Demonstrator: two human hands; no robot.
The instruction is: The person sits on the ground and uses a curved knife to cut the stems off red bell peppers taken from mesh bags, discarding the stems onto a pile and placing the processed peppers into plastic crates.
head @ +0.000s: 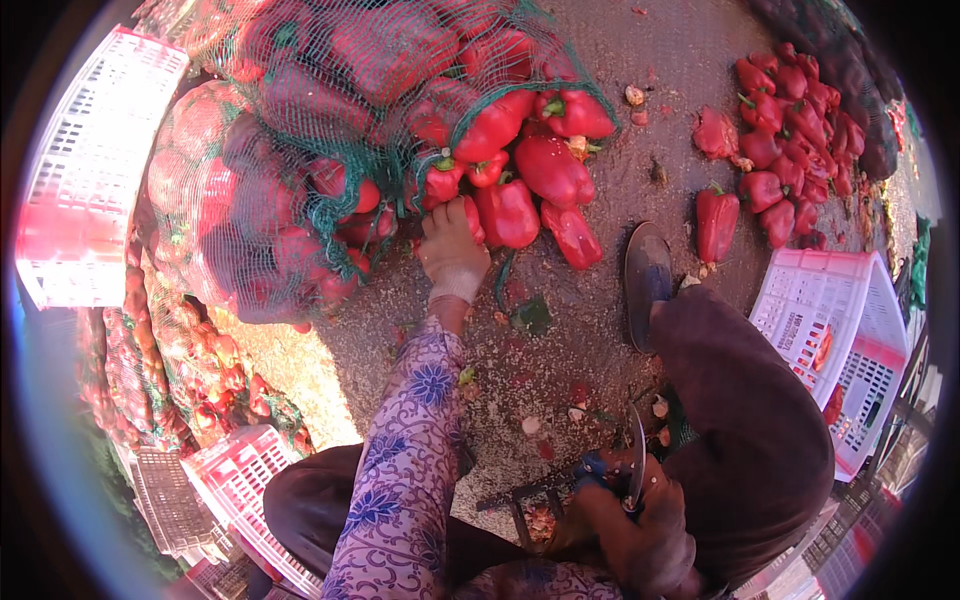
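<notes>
My left hand reaches forward to the mouth of a green mesh sack and curls over a red bell pepper, which it partly covers. Its fingertips are mostly hidden. Loose red peppers spill from the sack onto the ground just right of this hand. Close to my body, my right hand grips a knife with a slim curved blade pointing up and away from me. A second mesh sack, full of red peppers, bulges left of my left hand.
A heap of red peppers lies at the far right. Beside my right leg is a white-and-pink plastic crate; similar crates stand at the left. Seeds and scraps litter the ground. A dark slatted frame sits between my legs.
</notes>
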